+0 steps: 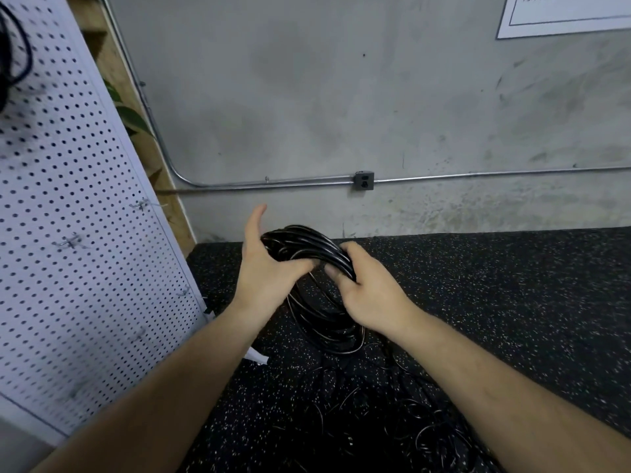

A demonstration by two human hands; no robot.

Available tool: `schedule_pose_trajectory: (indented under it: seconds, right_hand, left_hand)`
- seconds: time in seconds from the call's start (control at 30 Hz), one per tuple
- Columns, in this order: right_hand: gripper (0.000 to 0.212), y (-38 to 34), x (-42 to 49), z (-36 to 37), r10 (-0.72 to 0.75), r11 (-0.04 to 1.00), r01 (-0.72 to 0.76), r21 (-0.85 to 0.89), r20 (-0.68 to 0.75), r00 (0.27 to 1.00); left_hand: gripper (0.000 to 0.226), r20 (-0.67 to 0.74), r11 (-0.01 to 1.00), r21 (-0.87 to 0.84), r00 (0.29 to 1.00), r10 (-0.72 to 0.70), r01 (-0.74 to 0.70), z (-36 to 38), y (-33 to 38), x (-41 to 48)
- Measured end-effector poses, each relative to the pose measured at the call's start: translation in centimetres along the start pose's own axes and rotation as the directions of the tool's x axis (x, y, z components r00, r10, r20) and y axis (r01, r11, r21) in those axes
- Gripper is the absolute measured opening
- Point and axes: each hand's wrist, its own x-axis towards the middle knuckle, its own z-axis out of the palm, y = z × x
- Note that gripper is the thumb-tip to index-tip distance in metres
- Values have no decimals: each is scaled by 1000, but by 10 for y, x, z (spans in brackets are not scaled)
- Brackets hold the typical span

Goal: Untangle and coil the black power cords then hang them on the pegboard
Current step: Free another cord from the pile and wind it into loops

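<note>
Loose cords (409,425) nearest: a dark tangle on the speckled floor mat (512,302), not yet wound in. Far left, the white pegboard (68,199) stands tilted, its wire hooks (71,241) bare, with one hung cord (30,61) at the top corner. Left hand (269,271) lies against the left side of the coil (307,240), fingers fairly straight, thumb raised, bracing rather than gripping. Coil is upright above the mat between both hands, with many glossy turns. Right hand (368,295) wraps the upper right arc, fingers curled over the bundle. Judgement: springy, slick jacket, moderate weight; turns may slide apart. Best hold: around the whole bundle at the top.
</note>
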Motion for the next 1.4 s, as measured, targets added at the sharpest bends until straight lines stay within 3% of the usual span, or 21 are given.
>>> schedule_pose_trajectory:
  seconds: [0.13,0.23,0.37,0.6,0.77,0.9,1.13,1.4]
  right_hand:
    - [15,-9,5,1,-21,1000,21,-1,136,990]
    - [13,-25,6,13,-58,998,56,14,169,984]
    - [10,-61,11,45,-115,992,102,69,210,971]
    - [61,-157,16,113,-374,927,336,165,369,851]
    - [55,-215,31,168,-470,883,432,187,380,797]
    - [52,-240,46,215,-495,869,450,207,404,769]
    - [23,-259,86,271,-468,881,434,187,467,750]
    - [26,-247,104,309,-429,900,390,194,550,717]
  left_hand:
    - [82,150,970,178,979,138,-165,-33,11,0]
    - [62,199,957,254,976,93,-143,-65,17,-5]
    - [52,139,944,313,988,65,-107,-118,22,-21]
    - [66,-16,944,305,990,141,-129,-232,20,-73]
    - [67,-144,945,259,960,241,-199,-300,11,-104]
    - [48,-227,916,296,912,343,-271,-343,-10,-110]
    - [40,-300,905,365,893,336,-218,-386,-53,-77]
    - [33,-335,891,417,880,336,-181,-399,-81,-62]
